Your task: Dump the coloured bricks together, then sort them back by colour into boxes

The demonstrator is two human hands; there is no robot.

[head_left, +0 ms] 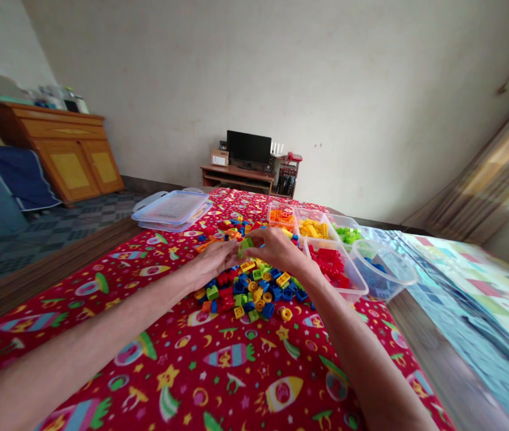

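Note:
A green building block (pixel 246 245) is held above a loose pile of building blocks (pixel 254 287) in yellow, blue, red, green and orange. My right hand (pixel 276 246) grips the block from the right with thumb and fingers. From the other side my left hand (pixel 219 258) meets it, its fingertips closed at the block's left edge. Part of the pile is hidden under both hands. To the right stand clear containers: one with red blocks (pixel 328 263), one with yellow blocks (pixel 313 228), one with orange blocks (pixel 282 216), one with green blocks (pixel 347 234).
A round clear tub (pixel 409 276) with blue blocks stands at the table's right edge. Clear lids (pixel 171 209) are stacked at the far left. A red patterned cloth (pixel 200 383) covers the table. Beyond are a monitor (pixel 249 148), a wooden cabinet (pixel 72 161) and a bed (pixel 474 299).

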